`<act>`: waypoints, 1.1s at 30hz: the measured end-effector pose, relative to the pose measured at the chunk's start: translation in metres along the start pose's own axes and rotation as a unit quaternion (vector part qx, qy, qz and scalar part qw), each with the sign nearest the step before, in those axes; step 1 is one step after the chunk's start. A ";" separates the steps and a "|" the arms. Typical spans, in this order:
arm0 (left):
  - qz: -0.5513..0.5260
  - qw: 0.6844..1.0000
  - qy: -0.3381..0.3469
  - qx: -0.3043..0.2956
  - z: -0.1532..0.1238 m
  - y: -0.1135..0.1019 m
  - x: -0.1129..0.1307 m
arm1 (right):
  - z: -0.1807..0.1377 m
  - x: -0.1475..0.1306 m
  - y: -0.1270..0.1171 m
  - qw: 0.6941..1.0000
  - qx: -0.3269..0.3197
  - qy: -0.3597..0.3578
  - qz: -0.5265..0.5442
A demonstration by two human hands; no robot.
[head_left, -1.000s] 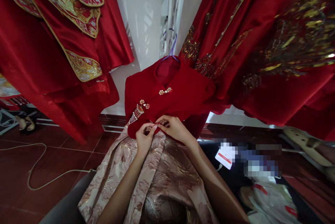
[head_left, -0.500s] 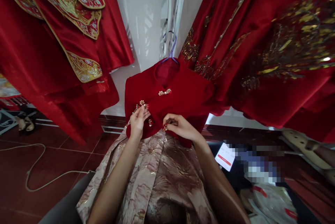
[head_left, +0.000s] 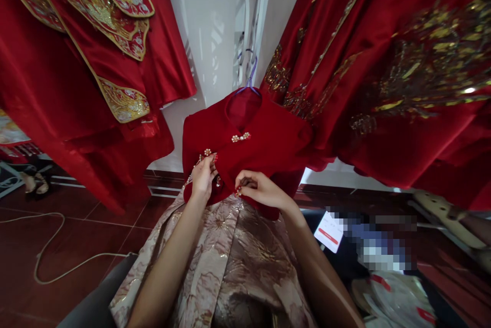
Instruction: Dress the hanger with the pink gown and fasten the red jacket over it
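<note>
The red velvet jacket [head_left: 264, 144] hangs on a purple hanger [head_left: 251, 74] straight ahead at twelve o'clock from the person, its long axis running top to bottom from the collar down to the hem, with the front flap slanting from the collar toward about seven o'clock. Both hands meet it at its lower front edge. The left hand [head_left: 202, 178] is closed in a pinch on the beaded tassel clasp [head_left: 209, 156] at the flap's edge, fingers curled narrow around the ornament. The right hand [head_left: 261, 190], lying at about three o'clock from the left and just beside it, pinches a small beaded button [head_left: 238, 191] at the hem, fingers bent tight. The two hands are near each other but not touching, with a strip of velvet between them. A pearl frog clasp [head_left: 241, 137] sits at the collar, at twelve o'clock above both hands and untouched. Below the jacket, at six o'clock, spreads the pale brocade skirt [head_left: 230, 261], which both forearms cross. Embroidered red robes hang at ten o'clock [head_left: 95, 62] and at two o'clock [head_left: 383, 62], close beside the jacket; the right one touches its shoulder. A cord [head_left: 57, 261] lies on the floor at eight o'clock.
</note>
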State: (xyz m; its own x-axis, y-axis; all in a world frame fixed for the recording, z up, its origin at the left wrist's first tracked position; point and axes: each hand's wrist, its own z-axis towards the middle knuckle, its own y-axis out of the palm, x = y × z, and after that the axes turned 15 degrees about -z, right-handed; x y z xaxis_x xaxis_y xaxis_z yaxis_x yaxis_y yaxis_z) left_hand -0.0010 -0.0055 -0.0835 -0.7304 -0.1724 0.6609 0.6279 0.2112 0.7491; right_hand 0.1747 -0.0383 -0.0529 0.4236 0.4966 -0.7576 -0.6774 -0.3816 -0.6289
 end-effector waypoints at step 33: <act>0.479 0.711 0.305 -0.416 0.032 0.083 0.047 | -0.037 0.000 -0.054 0.999 -0.008 0.036 -0.027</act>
State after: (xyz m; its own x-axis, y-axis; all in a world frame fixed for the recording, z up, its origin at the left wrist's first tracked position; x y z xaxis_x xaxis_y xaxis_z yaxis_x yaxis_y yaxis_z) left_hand 0.0080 0.0348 0.0082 0.2321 -0.7707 0.5934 0.8853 -0.0853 -0.4572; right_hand 0.2336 -0.0470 -0.0252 0.5015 0.4593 -0.7332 -0.6433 -0.3688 -0.6710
